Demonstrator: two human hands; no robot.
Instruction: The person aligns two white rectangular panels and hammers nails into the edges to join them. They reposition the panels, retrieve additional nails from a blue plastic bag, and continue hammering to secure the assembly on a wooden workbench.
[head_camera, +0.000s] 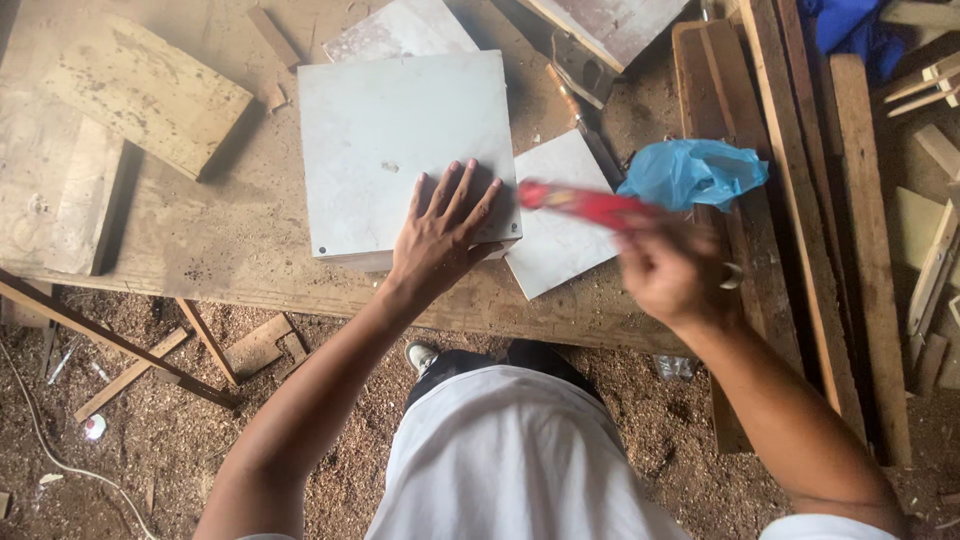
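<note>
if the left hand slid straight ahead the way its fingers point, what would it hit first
Nothing soon: the left hand lies flat on the white square panel, fingers pointing up-right across it. Past the panel's far edge, another white board probably comes first, though heights are unclear.

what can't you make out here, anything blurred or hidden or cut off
Head view only:
- Red tool in the right hand: motion blur hides its kind and the grip.
- White box: the left hand covers its near right corner.
- White panel: partly under the box and the tool.
- Blue bag: contents hidden.
- Board at the top: cut by the frame edge.
</note>
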